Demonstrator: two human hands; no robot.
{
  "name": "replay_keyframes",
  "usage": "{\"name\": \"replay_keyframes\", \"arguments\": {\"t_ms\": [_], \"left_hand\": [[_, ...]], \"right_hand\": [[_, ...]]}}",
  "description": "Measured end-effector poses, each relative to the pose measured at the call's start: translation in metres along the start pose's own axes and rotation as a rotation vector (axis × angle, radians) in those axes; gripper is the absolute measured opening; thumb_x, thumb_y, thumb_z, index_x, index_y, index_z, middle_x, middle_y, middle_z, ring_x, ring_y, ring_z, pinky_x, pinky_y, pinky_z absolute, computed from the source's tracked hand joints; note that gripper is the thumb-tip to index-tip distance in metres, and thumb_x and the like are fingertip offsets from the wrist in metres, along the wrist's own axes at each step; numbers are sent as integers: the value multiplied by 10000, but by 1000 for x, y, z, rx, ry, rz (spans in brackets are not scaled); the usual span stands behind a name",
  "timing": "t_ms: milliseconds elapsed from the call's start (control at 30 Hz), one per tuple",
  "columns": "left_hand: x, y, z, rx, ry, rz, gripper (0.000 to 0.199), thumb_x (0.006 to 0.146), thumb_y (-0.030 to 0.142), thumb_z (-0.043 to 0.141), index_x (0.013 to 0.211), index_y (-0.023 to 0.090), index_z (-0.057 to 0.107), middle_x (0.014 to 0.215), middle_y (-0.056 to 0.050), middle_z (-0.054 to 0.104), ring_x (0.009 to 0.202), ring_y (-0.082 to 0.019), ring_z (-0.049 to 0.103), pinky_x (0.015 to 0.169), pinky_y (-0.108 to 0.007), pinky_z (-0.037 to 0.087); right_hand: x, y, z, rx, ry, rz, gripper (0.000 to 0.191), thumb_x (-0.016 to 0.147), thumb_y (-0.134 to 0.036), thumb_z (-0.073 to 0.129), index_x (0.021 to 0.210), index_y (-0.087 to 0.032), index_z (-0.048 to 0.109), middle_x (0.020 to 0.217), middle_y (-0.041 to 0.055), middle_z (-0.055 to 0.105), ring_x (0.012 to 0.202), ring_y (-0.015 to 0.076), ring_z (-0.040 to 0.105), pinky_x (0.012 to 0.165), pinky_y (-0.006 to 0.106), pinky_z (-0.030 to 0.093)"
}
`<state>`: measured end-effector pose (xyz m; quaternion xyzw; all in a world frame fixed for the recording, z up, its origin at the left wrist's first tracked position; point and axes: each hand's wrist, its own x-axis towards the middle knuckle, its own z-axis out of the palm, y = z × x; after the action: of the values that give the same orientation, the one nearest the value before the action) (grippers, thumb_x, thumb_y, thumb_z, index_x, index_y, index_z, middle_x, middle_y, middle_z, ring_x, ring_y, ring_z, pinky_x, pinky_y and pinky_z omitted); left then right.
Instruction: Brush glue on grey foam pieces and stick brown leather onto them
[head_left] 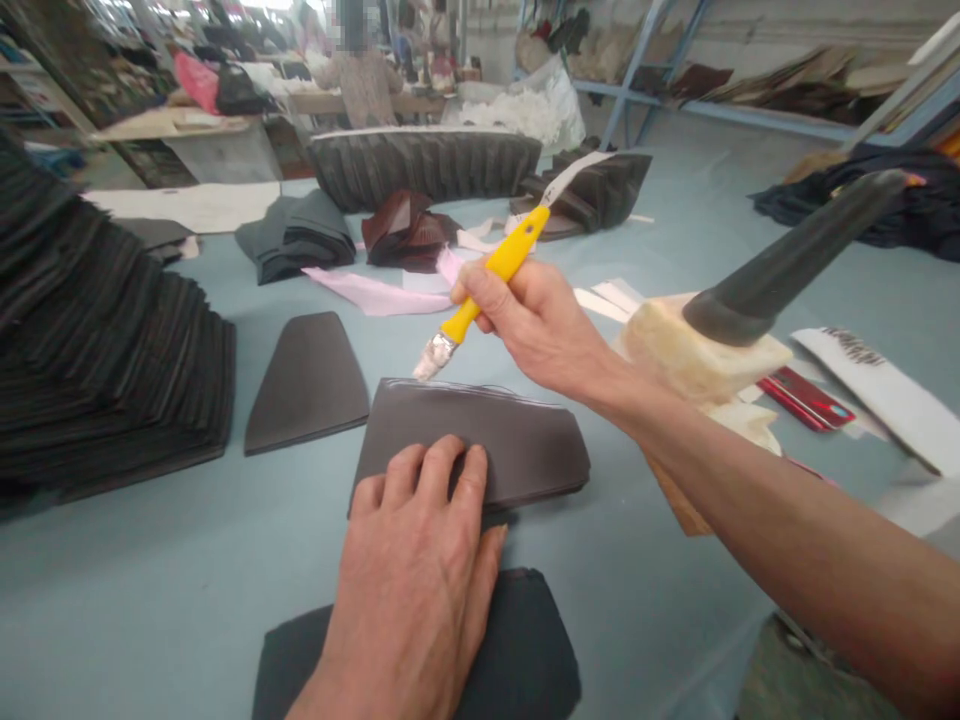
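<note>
My right hand [536, 320] grips a yellow-handled brush [511, 248]. Its bristles [433, 358], coated in something white, are just above the far edge of a dark panel stack [517, 440]. A thin whitish streak [480, 390] runs along that edge. My left hand [420, 560] lies on the near part of the stack, fingers stretched out and pressing down. To the left sits another dark tapered panel [311, 380]. Partly hidden beneath my left hand and wrist is a darker stack of pieces [532, 640].
A tall pile of dark panels [112, 350] stands at the left. On the right are a pale block with a black handle-like piece [750, 290], a red phone [806, 398] and a white strip [874, 395]. Bundled dark pieces [427, 165] line the back; a person [364, 85] is beyond.
</note>
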<state>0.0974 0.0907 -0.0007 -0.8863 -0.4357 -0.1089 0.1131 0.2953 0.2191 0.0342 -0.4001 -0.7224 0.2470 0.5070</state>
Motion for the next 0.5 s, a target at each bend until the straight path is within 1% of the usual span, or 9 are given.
{"name": "replay_keyframes", "arguments": {"t_ms": [100, 167, 233, 300, 400, 500], "left_hand": [[1, 1, 1, -20, -20, -17, 416, 1006, 295, 576, 1407, 227, 663, 1436, -102, 706, 1208, -348, 647, 883, -511, 589], [2, 2, 2, -29, -29, -24, 426, 1006, 292, 578, 1420, 230, 657, 1451, -100, 701, 1217, -348, 645, 890, -515, 592], [2, 2, 2, -30, -29, -25, 424, 1005, 284, 574, 1416, 224, 658, 1443, -101, 706, 1212, -344, 647, 886, -514, 599], [1, 2, 2, -31, -27, -26, 417, 1004, 283, 570, 1405, 219, 663, 1428, -101, 713, 1203, -341, 648, 877, -514, 606], [1, 2, 0, -32, -28, -34, 425, 998, 286, 576, 1409, 220, 664, 1430, -97, 714, 1203, -344, 649, 877, -522, 614], [2, 4, -2, -36, -19, -33, 435, 978, 267, 596, 1403, 216, 675, 1417, -93, 724, 1196, -344, 659, 871, -518, 623]], "right_hand": [[10, 4, 20, 14, -22, -18, 759, 988, -888, 456, 978, -192, 756, 729, -16, 553, 711, 132, 519, 703, 285, 473], [15, 5, 30, 21, -46, -46, 758, 1009, -869, 438, 993, -182, 759, 776, -4, 594, 750, 135, 546, 752, 289, 489], [17, 5, 36, 28, -65, -57, 711, 1048, -811, 452, 1004, -172, 762, 820, 6, 635, 774, 134, 568, 783, 290, 491], [17, 3, 40, 6, -92, -35, 616, 1093, -712, 492, 1002, -167, 763, 828, 7, 657, 768, 131, 578, 770, 289, 473], [15, -1, 41, -102, -140, 7, 480, 1130, -569, 539, 999, -165, 762, 823, 6, 675, 763, 133, 590, 761, 296, 438], [14, -3, 37, -224, -156, 16, 454, 1143, -524, 531, 993, -165, 764, 837, 22, 691, 788, 153, 611, 779, 314, 431]]}}
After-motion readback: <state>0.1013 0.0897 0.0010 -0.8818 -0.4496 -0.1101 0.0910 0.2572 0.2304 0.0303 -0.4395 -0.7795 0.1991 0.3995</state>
